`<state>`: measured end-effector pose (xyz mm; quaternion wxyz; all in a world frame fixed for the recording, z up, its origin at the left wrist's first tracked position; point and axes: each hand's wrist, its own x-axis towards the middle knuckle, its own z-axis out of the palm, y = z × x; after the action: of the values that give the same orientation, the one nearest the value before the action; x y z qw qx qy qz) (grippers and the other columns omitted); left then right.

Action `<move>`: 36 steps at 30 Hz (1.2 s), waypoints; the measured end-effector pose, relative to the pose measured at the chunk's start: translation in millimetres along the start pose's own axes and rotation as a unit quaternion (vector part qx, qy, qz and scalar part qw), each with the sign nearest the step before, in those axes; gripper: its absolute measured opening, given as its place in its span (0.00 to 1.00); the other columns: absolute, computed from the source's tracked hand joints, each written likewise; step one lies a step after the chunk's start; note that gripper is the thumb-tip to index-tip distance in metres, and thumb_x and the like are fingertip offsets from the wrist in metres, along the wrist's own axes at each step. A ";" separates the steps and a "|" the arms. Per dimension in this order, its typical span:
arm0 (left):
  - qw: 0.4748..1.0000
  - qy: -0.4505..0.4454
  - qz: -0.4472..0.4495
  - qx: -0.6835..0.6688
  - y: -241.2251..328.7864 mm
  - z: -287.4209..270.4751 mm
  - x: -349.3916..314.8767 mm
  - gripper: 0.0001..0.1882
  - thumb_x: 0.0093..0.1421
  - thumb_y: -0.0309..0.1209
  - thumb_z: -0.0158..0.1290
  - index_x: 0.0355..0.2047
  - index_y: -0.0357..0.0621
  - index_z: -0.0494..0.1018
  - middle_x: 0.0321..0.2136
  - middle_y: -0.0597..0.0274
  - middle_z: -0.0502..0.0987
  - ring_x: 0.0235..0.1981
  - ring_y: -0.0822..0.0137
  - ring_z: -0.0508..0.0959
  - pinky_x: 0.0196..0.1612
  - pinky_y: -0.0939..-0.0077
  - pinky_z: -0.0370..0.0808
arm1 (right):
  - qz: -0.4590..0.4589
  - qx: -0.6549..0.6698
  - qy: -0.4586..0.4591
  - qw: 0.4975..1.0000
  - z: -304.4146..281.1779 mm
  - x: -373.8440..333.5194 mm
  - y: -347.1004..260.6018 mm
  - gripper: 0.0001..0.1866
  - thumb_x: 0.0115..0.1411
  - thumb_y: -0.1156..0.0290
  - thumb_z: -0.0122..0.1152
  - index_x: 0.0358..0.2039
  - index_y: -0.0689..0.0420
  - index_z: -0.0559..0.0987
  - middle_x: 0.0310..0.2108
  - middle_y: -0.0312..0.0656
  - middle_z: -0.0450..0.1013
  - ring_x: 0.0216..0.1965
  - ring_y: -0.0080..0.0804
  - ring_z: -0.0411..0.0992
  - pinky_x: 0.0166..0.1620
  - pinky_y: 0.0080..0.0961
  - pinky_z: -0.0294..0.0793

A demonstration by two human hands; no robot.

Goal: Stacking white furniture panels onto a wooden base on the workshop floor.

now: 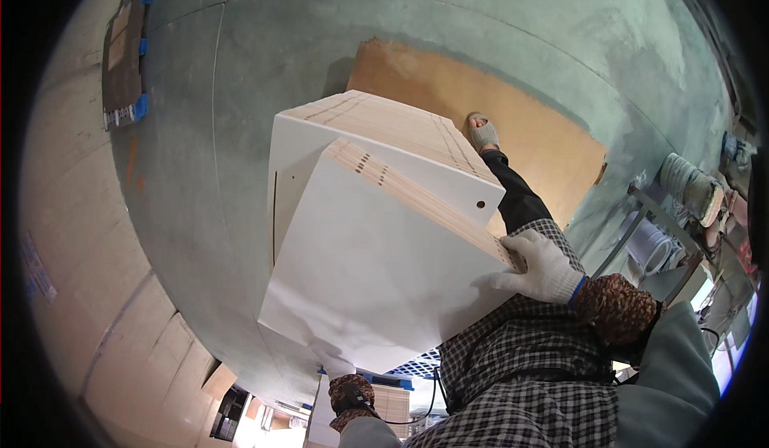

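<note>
A thin stack of white panels (384, 256) with pale wood-coloured edges is held tilted between my hands. My right hand (545, 268), in a white knitted glove, grips its right end, fingers bent over the edge. At its near left edge my left hand (335, 361), also gloved, holds the panels, with part of its fingers hidden. Directly beyond and beneath lies a taller pile of white panels (473, 184), turned at a different angle, with a dark round hole near its right corner. Whether the two stacks touch is hard to see.
A brown board (561, 148) lies on the grey-green floor (272, 40), my foot on it. Cardboard (120, 56) with blue tape is at far left, near large beige boxes or stacks (96, 288). A metal frame (665, 224) and wrapped bundles (689, 188) stand at right.
</note>
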<state>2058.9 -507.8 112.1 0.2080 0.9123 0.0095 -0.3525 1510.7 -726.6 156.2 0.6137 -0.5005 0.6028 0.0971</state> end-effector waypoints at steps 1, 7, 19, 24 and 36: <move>1.000 0.000 0.002 -0.003 -3.0 -3.4 1.1 0.47 0.66 0.72 0.35 0.69 0.46 0.60 0.61 0.62 0.67 0.60 0.67 0.64 0.66 0.69 0.58 | 0.037 0.018 -0.028 0.999 -3.0 2.1 -2.9 0.52 0.52 0.35 0.69 0.60 0.71 0.70 0.53 0.60 0.69 0.56 0.52 0.71 0.59 0.40 0.71; 0.998 -0.039 0.024 0.034 24.4 13.1 2.3 0.51 0.66 0.72 0.31 0.75 0.46 0.46 0.70 0.60 0.57 0.68 0.61 0.59 0.70 0.61 0.52 | 0.044 0.149 -0.013 0.988 -3.7 21.7 -31.7 0.47 0.55 0.36 0.66 0.52 0.74 0.73 0.47 0.61 0.76 0.50 0.51 0.77 0.53 0.38 0.76; 0.968 -0.141 -0.015 -0.208 65.2 23.3 29.8 0.48 0.64 0.73 0.34 0.73 0.54 0.54 0.70 0.61 0.60 0.70 0.59 0.59 0.71 0.55 0.55 | 0.115 0.151 0.057 0.980 33.5 29.4 -35.3 0.44 0.55 0.37 0.65 0.55 0.68 0.74 0.47 0.58 0.78 0.50 0.45 0.79 0.54 0.36 0.76; 0.959 -0.199 -0.031 -0.198 67.8 26.4 27.7 0.49 0.64 0.74 0.32 0.75 0.54 0.49 0.73 0.61 0.53 0.73 0.56 0.53 0.74 0.56 0.49 | 0.097 0.129 0.085 0.983 51.8 25.6 -9.5 0.40 0.59 0.40 0.63 0.56 0.65 0.74 0.47 0.55 0.78 0.51 0.46 0.78 0.55 0.37 0.75; 0.922 -0.307 -0.003 -0.236 61.5 29.5 4.2 0.47 0.67 0.71 0.30 0.75 0.53 0.46 0.75 0.60 0.49 0.74 0.55 0.50 0.75 0.54 0.48 | 0.055 0.238 -0.021 0.970 37.5 24.6 2.5 0.39 0.64 0.41 0.60 0.59 0.64 0.73 0.51 0.48 0.76 0.54 0.35 0.74 0.56 0.31 0.72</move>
<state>2053.2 -575.9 112.8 0.4090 0.6840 0.0308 -0.6032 1539.2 -709.8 125.8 0.7213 -0.3043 0.6222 -0.0047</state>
